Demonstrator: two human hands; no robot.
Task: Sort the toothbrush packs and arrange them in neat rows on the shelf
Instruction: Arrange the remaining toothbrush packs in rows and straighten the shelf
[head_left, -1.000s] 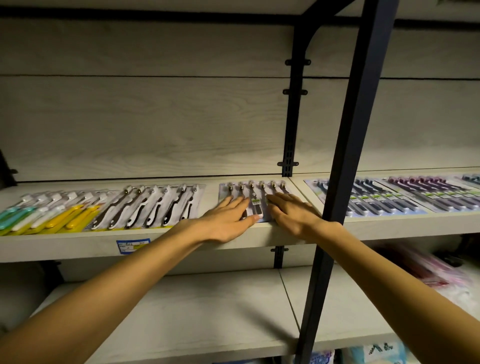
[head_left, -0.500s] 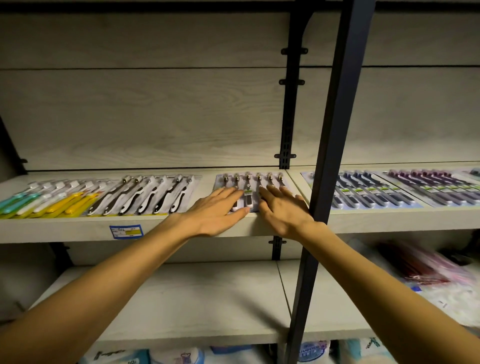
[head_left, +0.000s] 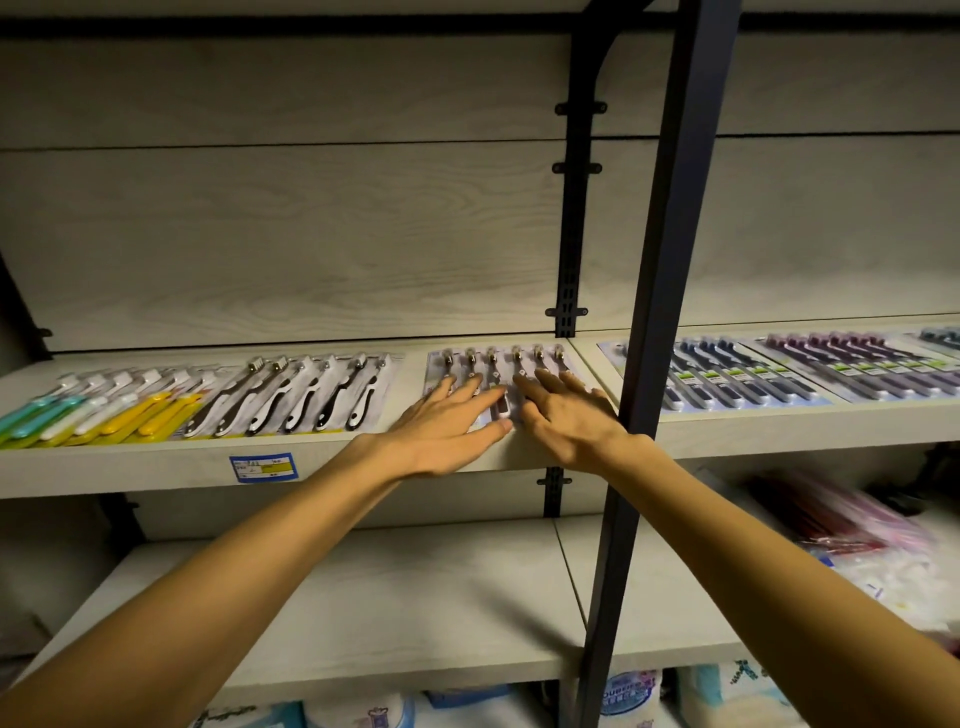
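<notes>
Just below the centre of the frame, the grey toothbrush pack lies flat on the upper shelf, its brushes running front to back with their heads toward the back wall, so its long axis points away from the person. Both hands lie on top of it. The left hand covers its left half with fingers straight and slightly fanned, the thumb stretched along the front edge; the right hand covers its right half, fingers likewise flat and spread, holding nothing. The pack sits directly under the fingers and extends beyond their tips toward the wall, so any squaring push would likely run along that front-to-back axis or sideways. Neither hand is clearly nearer; they meet close to the pack's midline. To the left, apart from it by a strip of bare shelf, lies the black-and-white toothbrush pack, and further left the yellow and teal packs. The dark upright post crosses in front of the right wrist and hides the shelf seam and part of the blue toothbrush packs at the right. The pack's lower half is covered by the hands, so its front corners cannot be judged. The goods at lower right are blurred and unreadable.
</notes>
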